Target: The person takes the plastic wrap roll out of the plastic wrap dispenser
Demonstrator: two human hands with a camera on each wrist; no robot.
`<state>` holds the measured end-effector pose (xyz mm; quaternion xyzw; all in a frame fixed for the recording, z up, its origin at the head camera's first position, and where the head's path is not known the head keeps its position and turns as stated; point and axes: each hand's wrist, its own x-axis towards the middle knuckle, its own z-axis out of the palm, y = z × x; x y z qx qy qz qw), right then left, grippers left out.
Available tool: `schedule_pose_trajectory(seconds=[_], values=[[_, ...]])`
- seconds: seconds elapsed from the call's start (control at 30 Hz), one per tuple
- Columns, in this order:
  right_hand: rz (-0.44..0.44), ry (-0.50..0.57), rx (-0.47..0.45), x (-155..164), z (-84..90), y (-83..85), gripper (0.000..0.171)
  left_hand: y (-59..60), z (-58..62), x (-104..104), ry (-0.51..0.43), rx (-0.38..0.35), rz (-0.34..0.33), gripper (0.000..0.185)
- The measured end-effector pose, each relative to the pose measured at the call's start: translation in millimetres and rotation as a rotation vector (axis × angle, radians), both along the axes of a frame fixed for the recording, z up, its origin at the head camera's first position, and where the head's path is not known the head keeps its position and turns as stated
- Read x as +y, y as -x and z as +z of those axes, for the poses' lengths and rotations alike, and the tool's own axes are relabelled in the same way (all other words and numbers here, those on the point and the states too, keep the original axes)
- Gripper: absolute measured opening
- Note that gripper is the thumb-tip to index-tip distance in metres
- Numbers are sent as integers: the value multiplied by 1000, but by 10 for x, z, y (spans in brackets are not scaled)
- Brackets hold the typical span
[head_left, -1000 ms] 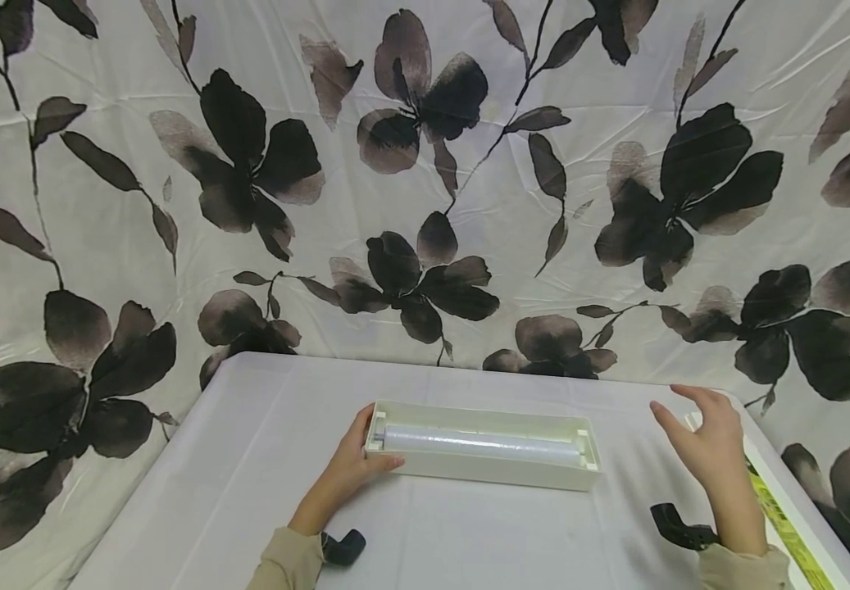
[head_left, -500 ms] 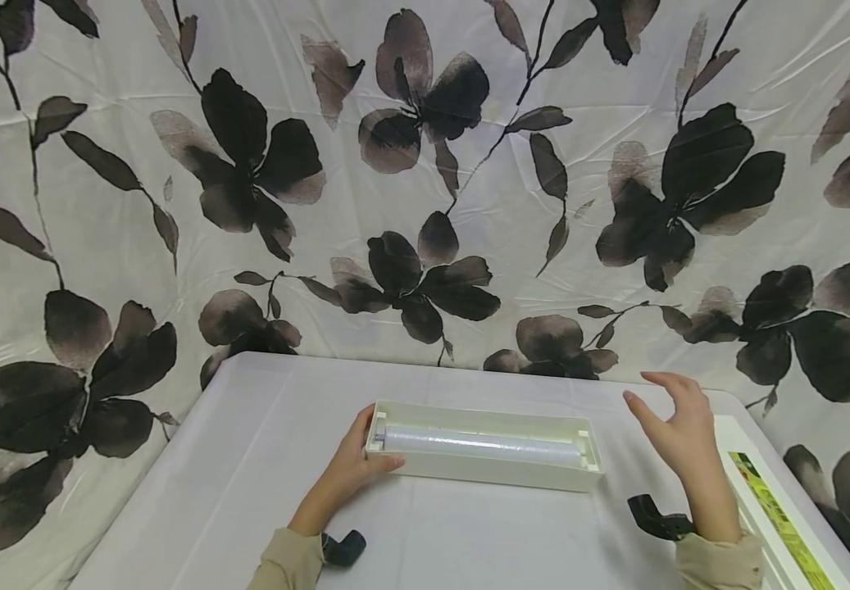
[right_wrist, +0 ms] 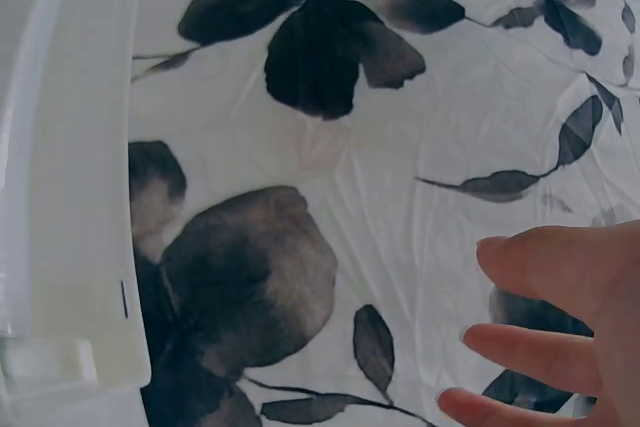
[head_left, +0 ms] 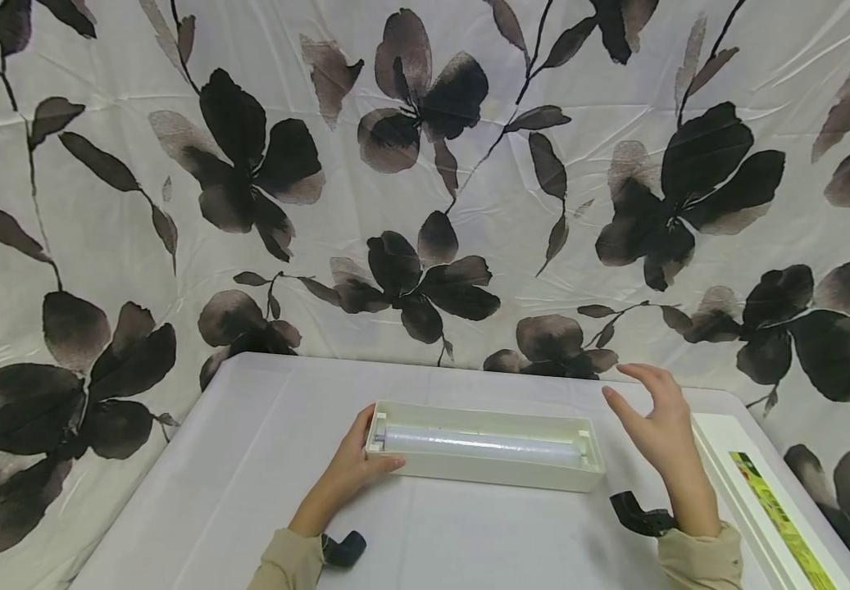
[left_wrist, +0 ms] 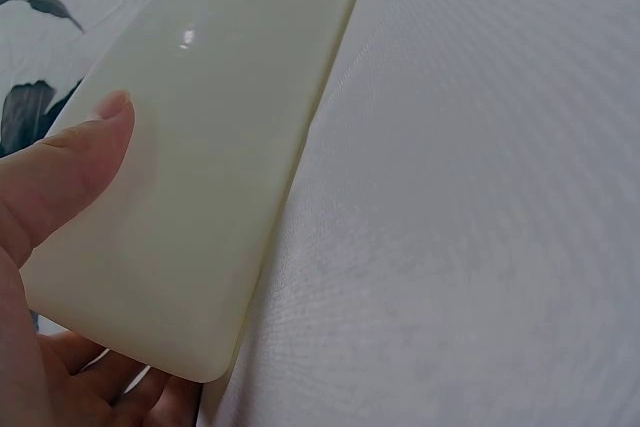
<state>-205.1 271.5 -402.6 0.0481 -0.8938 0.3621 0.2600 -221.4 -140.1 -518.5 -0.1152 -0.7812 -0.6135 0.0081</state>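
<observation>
A long cream plastic box [head_left: 484, 467] lies across the white table [head_left: 262, 459], and a clear film roll [head_left: 479, 443] rests inside it. My left hand [head_left: 354, 465] grips the box's left end, its thumb on the front wall; the left wrist view shows the thumb [left_wrist: 70, 167] pressed on that cream wall [left_wrist: 220, 147]. My right hand [head_left: 653, 426] hovers open above the table just right of the box's right end, touching nothing. In the right wrist view its fingers [right_wrist: 560, 277] are spread, and the box end [right_wrist: 70, 247] sits at the left.
A flat white lid or box with a green label [head_left: 771, 508] lies along the table's right edge. A floral black-and-white cloth [head_left: 425, 180] hangs behind and around the table. Black wrist-camera mounts [head_left: 634, 516] show by both sleeves.
My right hand has moved left, from over the flat lid at the table's right edge toward the box's right end. The left hand and box have stayed put.
</observation>
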Motion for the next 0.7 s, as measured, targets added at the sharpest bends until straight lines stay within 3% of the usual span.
schedule_pose_trajectory(seconds=[0.13,0.7], values=[[40,18,26,-50,-16,7,40,-81,154,12,-3,-4,-10,93],[236,118,92,-157,-242,177,40,-65,136,12,-5,-5,-15,93]])
